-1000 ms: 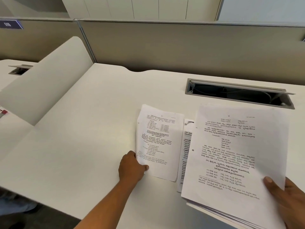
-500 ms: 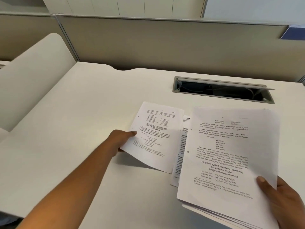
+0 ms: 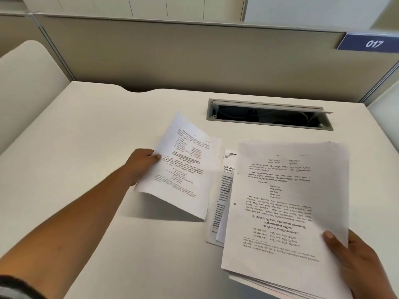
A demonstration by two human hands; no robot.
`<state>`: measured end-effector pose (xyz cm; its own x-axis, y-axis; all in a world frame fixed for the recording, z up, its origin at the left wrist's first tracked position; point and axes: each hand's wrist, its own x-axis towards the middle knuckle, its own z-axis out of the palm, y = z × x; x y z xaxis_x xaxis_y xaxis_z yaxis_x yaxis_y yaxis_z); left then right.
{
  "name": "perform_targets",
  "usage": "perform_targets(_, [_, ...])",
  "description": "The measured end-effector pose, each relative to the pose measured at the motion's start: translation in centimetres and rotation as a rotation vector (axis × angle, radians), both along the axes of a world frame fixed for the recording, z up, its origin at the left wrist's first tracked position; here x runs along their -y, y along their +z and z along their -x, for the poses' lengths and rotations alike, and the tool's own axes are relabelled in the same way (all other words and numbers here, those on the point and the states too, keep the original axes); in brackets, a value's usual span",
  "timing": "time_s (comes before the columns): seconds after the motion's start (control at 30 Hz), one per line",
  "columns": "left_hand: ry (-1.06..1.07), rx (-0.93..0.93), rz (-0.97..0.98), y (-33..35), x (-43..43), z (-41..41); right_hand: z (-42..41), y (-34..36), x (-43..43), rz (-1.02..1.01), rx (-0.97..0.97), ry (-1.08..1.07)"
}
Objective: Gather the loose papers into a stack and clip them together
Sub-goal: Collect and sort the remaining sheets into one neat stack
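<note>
Above the tabletop, pinching one printed sheet by its left edge with the left hand, right side drooping. Gripping the gathered stack at its near right corner with the right hand, thumb on top. Between them, flat, more loose pages. Likely risks: creasing the edge-held sheet; fanning the stack from that one-corner grip.

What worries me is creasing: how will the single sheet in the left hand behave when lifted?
Probably floppy: the sheet curves where the left hand pinches one edge. Likely very light, since that edge grip alone holds its left side off the desk.
</note>
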<state>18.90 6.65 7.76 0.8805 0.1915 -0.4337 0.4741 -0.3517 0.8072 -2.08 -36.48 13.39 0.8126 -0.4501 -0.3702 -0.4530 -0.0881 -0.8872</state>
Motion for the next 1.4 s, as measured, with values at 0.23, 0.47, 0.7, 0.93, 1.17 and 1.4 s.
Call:
perform_targets(0.23, [0.246,0.237,0.146,5.6,-3.7,4.3,-0.2,-1.2,-0.3,-0.071,-0.02,-0.008])
perform_targets(0.47, [0.312,0.28,0.386,9.9,0.0,11.0,-1.1,-1.9,-1.9,-0.168,-0.025,0.023])
perform_targets(0.7, [0.215,0.194,0.546,9.4,8.7,14.6,-2.3,-1.0,-3.8,-0.255,-0.01,0.104])
perform_targets(0.93, [0.146,0.098,0.483,8.1,13.4,15.2,-3.2,0.6,-4.7,-0.268,0.001,0.193])
perform_targets(1.17, [0.138,0.112,0.322,7.6,12.9,14.2,-3.4,0.8,-4.8,-0.373,0.069,0.173])
perform_targets(1.4, [-0.041,-0.207,0.755,7.4,11.9,14.4,-3.8,0.7,-5.2,-0.353,0.075,0.255])
